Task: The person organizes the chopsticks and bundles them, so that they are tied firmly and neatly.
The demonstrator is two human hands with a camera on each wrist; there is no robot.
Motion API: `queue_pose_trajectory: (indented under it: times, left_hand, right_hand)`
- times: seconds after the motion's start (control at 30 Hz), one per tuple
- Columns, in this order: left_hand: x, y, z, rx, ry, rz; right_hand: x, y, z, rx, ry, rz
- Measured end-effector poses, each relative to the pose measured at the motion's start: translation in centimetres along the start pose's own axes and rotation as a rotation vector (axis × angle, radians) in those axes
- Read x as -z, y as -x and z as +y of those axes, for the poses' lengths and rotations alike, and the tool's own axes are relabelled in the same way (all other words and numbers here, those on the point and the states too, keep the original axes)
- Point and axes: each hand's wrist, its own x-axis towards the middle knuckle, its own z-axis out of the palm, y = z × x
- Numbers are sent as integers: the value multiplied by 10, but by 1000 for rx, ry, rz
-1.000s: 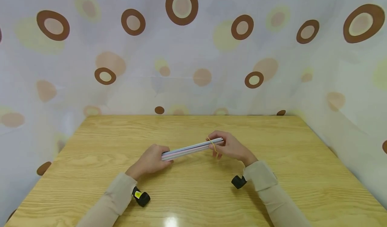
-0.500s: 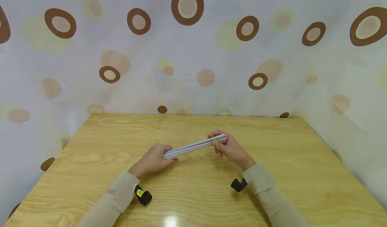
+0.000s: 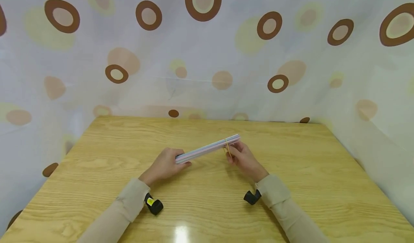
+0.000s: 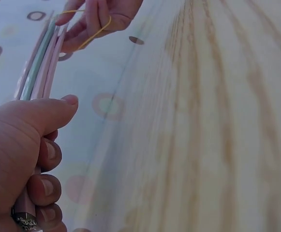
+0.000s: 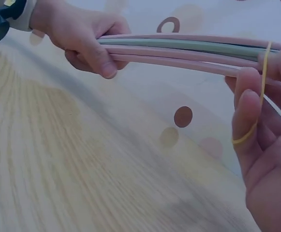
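My left hand [image 3: 164,165] grips one end of a bundle of slim pencils [image 3: 207,149], pink, pale blue and green. In the left wrist view its fingers curl around them, and a dark, silver-marked end [image 4: 25,218] sticks out below the fist. The bundle is held above the table, tilted up toward the right. A thin yellow rubber band [image 3: 228,147] loops over its far end and hangs beneath. My right hand [image 3: 246,163] holds this loop, which runs around its fingers in the right wrist view [image 5: 263,82]. Its fingertips are close under the pencils.
The wooden table [image 3: 207,207] spreads beneath both hands. A pale curtain [image 3: 200,56] with brown rings stands behind it and along the sides. Black wrist cameras [image 3: 155,206] sit by the beige sleeves [image 3: 275,191].
The right hand has shifted from around the pencils' far end to just below it, drawing the rubber band downward. The far end now shows above the fingers. The left hand keeps its grip.
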Motion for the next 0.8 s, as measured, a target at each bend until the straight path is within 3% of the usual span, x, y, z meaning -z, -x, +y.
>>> queue_pose_trajectory:
  times: [0.2,0.4,0.6,0.8]
  left_hand:
    - [3,-2,0,48,25,31]
    - [0,-1,1,82,72,47]
    - [-1,2,0,138,106,70]
    - [1,2,1,171,146,59]
  right_hand:
    - [-7,-6,4,-17,95,179]
    - [-7,2,12,-6,218,281]
    - [-14,4,18,71,427,289]
    - [-25,3,18,221,629,217]
